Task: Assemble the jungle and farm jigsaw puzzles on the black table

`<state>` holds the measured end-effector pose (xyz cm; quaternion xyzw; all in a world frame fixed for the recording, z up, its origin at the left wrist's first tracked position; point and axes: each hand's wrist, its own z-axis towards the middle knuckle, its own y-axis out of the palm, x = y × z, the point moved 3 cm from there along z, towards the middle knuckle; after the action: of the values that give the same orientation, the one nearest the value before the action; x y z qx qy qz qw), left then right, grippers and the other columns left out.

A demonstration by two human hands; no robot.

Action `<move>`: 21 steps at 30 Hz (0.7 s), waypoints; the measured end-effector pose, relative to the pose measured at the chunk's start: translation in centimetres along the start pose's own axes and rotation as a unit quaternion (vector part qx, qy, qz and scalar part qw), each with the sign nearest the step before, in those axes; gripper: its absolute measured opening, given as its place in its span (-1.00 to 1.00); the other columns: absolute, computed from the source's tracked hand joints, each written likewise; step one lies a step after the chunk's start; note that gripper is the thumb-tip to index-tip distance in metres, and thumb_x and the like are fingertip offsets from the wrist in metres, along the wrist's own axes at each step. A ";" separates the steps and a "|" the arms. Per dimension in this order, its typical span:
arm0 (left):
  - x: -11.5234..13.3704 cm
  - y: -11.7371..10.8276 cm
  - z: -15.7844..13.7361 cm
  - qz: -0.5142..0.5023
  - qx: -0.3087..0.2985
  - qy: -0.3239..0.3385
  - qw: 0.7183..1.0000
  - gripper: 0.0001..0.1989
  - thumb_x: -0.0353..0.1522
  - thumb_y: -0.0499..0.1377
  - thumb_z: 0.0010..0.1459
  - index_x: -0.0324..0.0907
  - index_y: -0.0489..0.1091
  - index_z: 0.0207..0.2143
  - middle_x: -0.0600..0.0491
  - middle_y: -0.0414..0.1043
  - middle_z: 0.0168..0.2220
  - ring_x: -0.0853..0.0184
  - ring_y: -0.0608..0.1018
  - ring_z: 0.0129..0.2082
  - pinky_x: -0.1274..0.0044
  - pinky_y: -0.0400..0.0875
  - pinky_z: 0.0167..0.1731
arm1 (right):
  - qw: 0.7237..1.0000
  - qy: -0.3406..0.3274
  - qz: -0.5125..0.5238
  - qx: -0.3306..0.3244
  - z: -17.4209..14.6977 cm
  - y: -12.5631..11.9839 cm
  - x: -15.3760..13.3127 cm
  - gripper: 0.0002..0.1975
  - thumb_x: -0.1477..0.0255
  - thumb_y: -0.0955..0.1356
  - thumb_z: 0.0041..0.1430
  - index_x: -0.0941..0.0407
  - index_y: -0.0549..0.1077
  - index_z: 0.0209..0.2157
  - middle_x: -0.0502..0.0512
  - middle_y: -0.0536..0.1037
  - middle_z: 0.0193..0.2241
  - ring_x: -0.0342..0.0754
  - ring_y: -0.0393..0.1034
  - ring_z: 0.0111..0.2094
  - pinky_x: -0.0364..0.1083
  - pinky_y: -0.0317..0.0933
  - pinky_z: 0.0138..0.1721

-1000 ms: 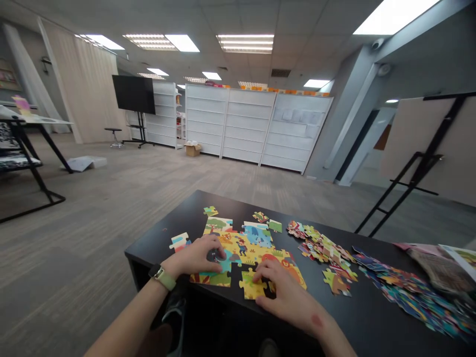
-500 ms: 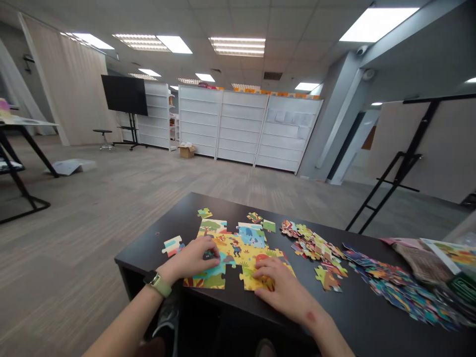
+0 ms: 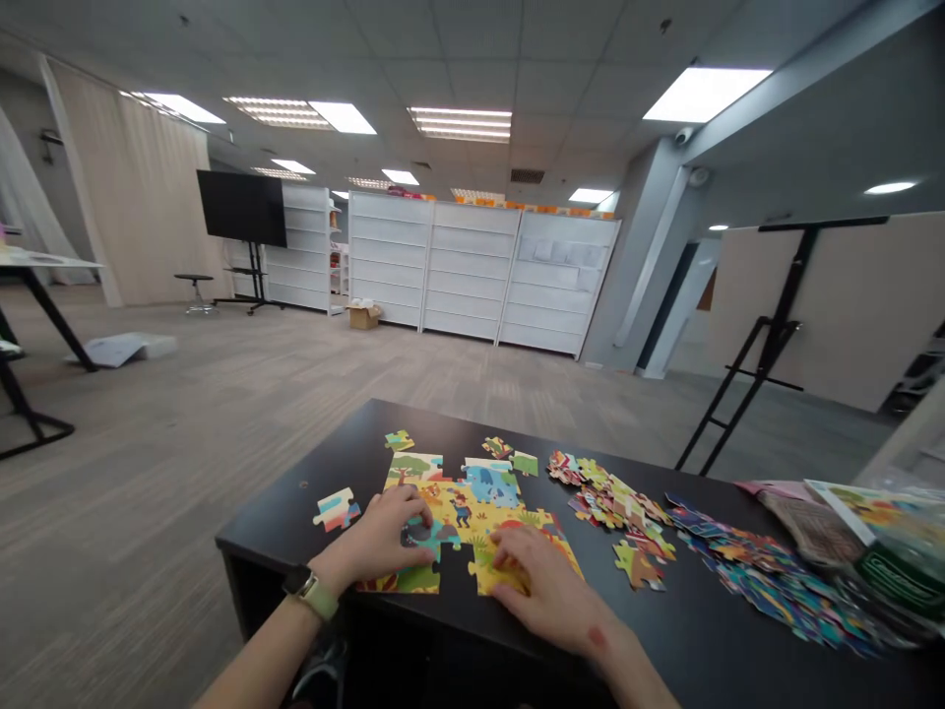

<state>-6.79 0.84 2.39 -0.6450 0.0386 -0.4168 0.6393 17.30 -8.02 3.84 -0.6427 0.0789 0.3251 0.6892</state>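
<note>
A partly joined jigsaw puzzle [image 3: 462, 510] lies on a black table [image 3: 284, 512], showing a tree, a blue elephant and a small figure on yellow ground. Dark gaps show at its top and bottom edges. My left hand [image 3: 384, 537] rests over its left side, thumb and fingers apart around a teal part of the picture. On the lower right part lies my right hand [image 3: 542, 581], fingers bent but spread from the thumb, covering some yellow pieces. A loose pink-and-blue puzzle piece [image 3: 336, 509] lies left of my left hand. Beyond the puzzle is a green piece [image 3: 525, 463].
Right of the puzzle sits a heap of red and green pieces [image 3: 609, 500], then a heap of blue pieces [image 3: 775, 576]. A clear plastic bag [image 3: 905, 571] with a green label stands at the right edge. White shelves [image 3: 472, 276] and an easel [image 3: 760, 345] stand beyond.
The view has tilted up a little, so the table sits lower in it. My right hand's fingers have shifted slightly and look more bent. The pieces look unmoved.
</note>
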 end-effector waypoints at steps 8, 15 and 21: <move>-0.5 0.9 0.3 0.056 0.091 0.014 0.994 -0.62 0.00 0.17 0.20 -0.08 0.37 -0.16 -0.05 0.35 0.07 0.05 0.36 0.09 0.29 0.20 0.03 | 0.993 0.063 0.030 0.094 7.0 -2.5 4.4 -0.74 0.41 0.24 0.19 0.14 0.53 -0.22 0.10 0.60 -0.30 -0.03 0.46 -0.32 -0.09 0.28 -0.25; -0.6 0.7 0.4 0.059 0.091 0.003 0.994 -0.59 0.02 0.21 0.14 -0.08 0.36 -0.16 -0.06 0.36 0.01 0.03 0.36 0.04 0.26 0.21 0.01 | 0.998 0.036 -0.024 0.035 19.4 2.3 0.8 -0.76 0.41 0.32 0.17 0.16 0.59 -0.20 0.11 0.65 -0.27 -0.02 0.51 -0.22 -0.12 0.26 -0.14; -1.3 0.7 0.3 0.057 0.083 -0.003 0.995 -0.54 0.08 0.17 0.15 -0.09 0.37 -0.16 -0.09 0.36 0.00 0.02 0.36 0.03 0.24 0.22 0.01 | 0.994 0.092 -0.057 -0.007 29.0 7.0 -2.7 -0.67 0.24 0.50 0.01 0.24 0.59 -0.34 0.28 0.62 -0.24 0.15 0.49 -0.10 -0.06 0.27 -0.12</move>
<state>-7.14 1.69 1.19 -0.5882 0.0386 -0.3793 0.7132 2.38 17.92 4.12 -0.6780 0.1028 0.2254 0.6920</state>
